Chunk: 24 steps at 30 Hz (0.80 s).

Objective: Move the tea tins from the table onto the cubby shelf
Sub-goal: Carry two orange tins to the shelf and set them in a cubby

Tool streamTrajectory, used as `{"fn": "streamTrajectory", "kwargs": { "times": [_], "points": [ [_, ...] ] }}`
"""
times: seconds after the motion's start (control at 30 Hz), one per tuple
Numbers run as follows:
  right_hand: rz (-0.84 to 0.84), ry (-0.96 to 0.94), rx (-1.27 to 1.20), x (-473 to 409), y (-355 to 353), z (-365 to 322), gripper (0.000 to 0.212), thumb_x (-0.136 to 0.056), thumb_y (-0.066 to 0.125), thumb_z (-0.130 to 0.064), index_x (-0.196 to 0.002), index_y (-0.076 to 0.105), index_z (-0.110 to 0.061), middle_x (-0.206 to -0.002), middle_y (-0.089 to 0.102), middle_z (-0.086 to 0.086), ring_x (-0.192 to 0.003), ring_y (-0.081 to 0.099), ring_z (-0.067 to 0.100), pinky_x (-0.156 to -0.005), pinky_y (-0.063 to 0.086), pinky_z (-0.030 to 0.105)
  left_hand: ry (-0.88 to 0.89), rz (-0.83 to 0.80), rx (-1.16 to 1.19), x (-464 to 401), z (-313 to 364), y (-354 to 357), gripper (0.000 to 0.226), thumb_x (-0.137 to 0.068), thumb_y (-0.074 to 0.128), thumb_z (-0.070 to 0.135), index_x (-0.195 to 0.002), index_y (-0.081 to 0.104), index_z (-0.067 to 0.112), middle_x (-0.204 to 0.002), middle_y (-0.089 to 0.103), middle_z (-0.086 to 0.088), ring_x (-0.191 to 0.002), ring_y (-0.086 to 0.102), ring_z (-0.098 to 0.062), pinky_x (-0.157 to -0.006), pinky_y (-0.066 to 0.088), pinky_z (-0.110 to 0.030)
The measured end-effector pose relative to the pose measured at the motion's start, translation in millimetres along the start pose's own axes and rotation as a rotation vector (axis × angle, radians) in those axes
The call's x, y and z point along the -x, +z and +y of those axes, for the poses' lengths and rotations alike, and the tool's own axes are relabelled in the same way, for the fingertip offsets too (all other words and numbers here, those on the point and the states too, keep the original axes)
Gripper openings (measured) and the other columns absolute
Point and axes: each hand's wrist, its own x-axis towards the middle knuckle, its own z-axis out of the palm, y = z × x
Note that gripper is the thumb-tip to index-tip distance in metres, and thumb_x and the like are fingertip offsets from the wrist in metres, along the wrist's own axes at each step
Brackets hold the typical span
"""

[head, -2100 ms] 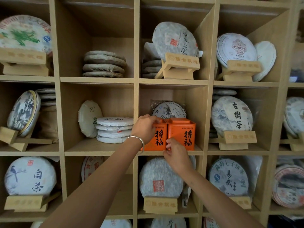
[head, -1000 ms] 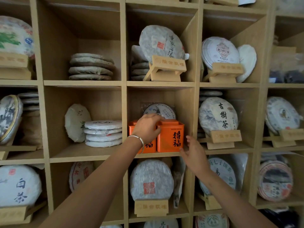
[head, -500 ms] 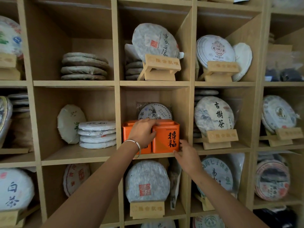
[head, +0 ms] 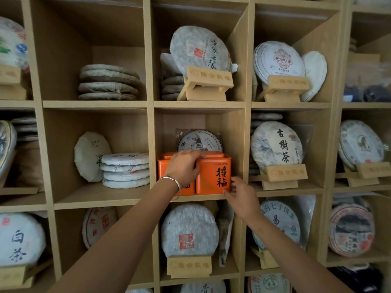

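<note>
Sitting side by side at the front edge of a middle cubby of the wooden cubby shelf, the two orange tea tins touch each other. The left hand drapes over the seam between them, fingers curled onto the lids, covering most of the left tin. The right hand lies just right of the right tin, fingertips pinching its lower right corner. Both tins are squarish, smooth metal with rounded edges; paper-wrapped tea cakes fill neighbouring cubbies.
</note>
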Motion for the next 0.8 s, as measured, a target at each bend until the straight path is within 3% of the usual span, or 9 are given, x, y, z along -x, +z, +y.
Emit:
{"fn": "streamTrajectory", "kwargs": {
  "times": [0.13, 0.33, 0.43, 0.53, 0.8],
  "points": [
    [-0.018, 0.002, 0.007, -0.6, -0.1, 0.5, 0.036, -0.087, 0.068, -0.021, -0.119, 0.056, -0.011, -0.105, 0.069, 0.005, -0.088, 0.066, 0.015, -0.079, 0.056, 0.032, 0.003, -0.002, 0.029, -0.3, 0.5, -0.9, 0.034, -0.085, 0.058, 0.017, -0.118, 0.06, 0.022, -0.116, 0.064, 0.0, -0.11, 0.055, -0.018, -0.096, 0.044, -0.035],
    [0.057, -0.008, 0.068, 4.9, -6.0, -6.5, 0.058, -0.088, 0.067, -0.027, -0.137, 0.044, -0.006, -0.129, 0.056, 0.01, -0.114, 0.057, 0.021, -0.089, 0.044, 0.026, -0.015, 0.011, 0.025, 5.9, -1.1, -7.3, 0.038, -0.084, 0.059, 0.021, -0.122, 0.059, 0.022, -0.121, 0.063, 0.001, -0.116, 0.051, -0.02, -0.098, 0.042, -0.032],
    [0.145, -0.061, 0.097, 6.5, -12.1, -20.5, 0.055, -0.088, 0.066, -0.028, -0.134, 0.045, -0.007, -0.126, 0.054, 0.009, -0.114, 0.055, 0.022, -0.089, 0.048, 0.031, -0.046, 0.002, 0.012, 12.3, -1.2, -17.7, 0.038, -0.082, 0.06, 0.024, -0.12, 0.059, 0.024, -0.12, 0.063, 0.002, -0.117, 0.05, -0.022, -0.097, 0.04, -0.032],
    [0.189, -0.131, 0.12, 5.1, -18.5, -39.5, 0.049, -0.088, 0.065, -0.034, -0.127, 0.049, -0.009, -0.117, 0.052, 0.007, -0.105, 0.055, 0.021, -0.077, 0.05, 0.03, -0.092, -0.025, -0.028, 20.6, -4.1, -34.1, 0.04, -0.081, 0.06, 0.026, -0.122, 0.058, 0.025, -0.121, 0.061, -0.001, -0.116, 0.049, -0.025, -0.098, 0.04, -0.034],
    [0.056, -0.285, 0.281, -1.5, -29.8, -73.6, 0.057, -0.084, 0.064, -0.046, -0.126, 0.045, -0.011, -0.12, 0.05, 0.009, -0.109, 0.049, 0.025, -0.082, 0.046, 0.034, -0.118, -0.017, -0.025, 34.3, 3.8, -65.3, 0.038, -0.083, 0.06, 0.03, -0.12, 0.058, 0.024, -0.118, 0.058, 0.001, -0.112, 0.05, -0.018, -0.09, 0.042, -0.029]
  ]
}}
